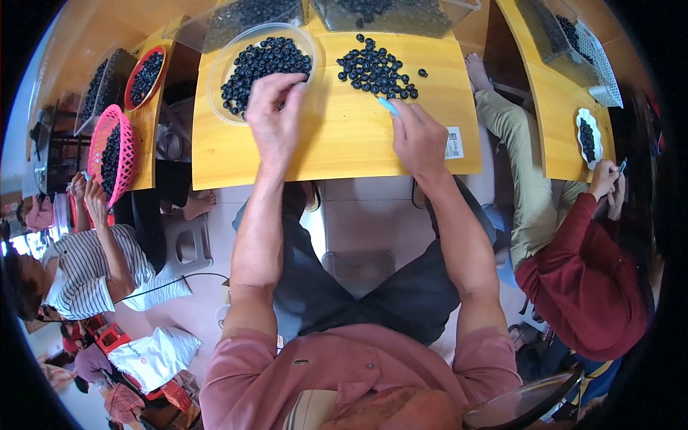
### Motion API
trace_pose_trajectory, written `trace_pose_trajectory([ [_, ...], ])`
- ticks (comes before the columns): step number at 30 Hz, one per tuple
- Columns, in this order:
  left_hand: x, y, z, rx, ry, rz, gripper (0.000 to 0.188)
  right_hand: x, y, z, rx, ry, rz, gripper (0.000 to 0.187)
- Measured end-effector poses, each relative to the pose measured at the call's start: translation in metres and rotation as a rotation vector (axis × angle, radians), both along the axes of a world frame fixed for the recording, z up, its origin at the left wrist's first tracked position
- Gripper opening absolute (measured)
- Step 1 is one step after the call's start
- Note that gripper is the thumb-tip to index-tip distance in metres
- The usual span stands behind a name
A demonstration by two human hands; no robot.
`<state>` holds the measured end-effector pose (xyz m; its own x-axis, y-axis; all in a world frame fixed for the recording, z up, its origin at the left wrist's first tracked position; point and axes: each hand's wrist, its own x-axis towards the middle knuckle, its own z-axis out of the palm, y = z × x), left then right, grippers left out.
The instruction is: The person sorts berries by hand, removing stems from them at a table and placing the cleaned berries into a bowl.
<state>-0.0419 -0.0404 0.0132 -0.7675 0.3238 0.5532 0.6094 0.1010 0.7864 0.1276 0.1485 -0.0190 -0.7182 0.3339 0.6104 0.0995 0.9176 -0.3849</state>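
My left hand (274, 115) is over the near right side of a clear round plastic bowl (212, 89). Its fingers are bent, with thumb and forefinger apart and nothing visible between them. The bowl holds many small dark round berries (269, 61) that look like blueberries. My right hand (418, 136) grips a slim light-blue tool (388, 106) between thumb and fingers; the tool's exact kind cannot be made out. Its tip points at the near edge of a loose pile of the same dark berries (373, 68) lying on the yellow wooden table (337, 154).
Clear bins (459, 16) of dark berries stand along the far edge. A white printed label (454, 143) lies by my right wrist. At left, a person in stripes (100, 265) works by a pink basket (129, 154); at right, one in dark red (580, 279) sits near a white dish (588, 140).
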Motion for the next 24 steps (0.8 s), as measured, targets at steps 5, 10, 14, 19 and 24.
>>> trace_pose_trajectory([
  [5,-0.035,-0.03,0.001,-0.193,0.114,0.275,0.02,0.003,0.012,0.006,-0.216,0.112,-0.079,0.022],
  [10,-0.01,0.002,0.001,-0.259,0.375,0.047,0.029,0.005,0.029,0.011,-0.282,0.175,-0.16,0.02],
  [14,0.034,0.046,-0.01,-0.435,0.384,-0.246,0.028,0.005,0.036,0.011,-0.314,0.197,-0.203,0.018],
  [19,0.056,0.074,-0.016,-0.607,0.393,-0.289,0.026,0.011,0.04,0.01,-0.307,0.187,-0.216,0.019],
  [24,0.05,0.069,-0.016,-0.577,0.397,-0.268,0.027,0.015,0.04,0.013,-0.351,0.169,-0.223,0.018],
])
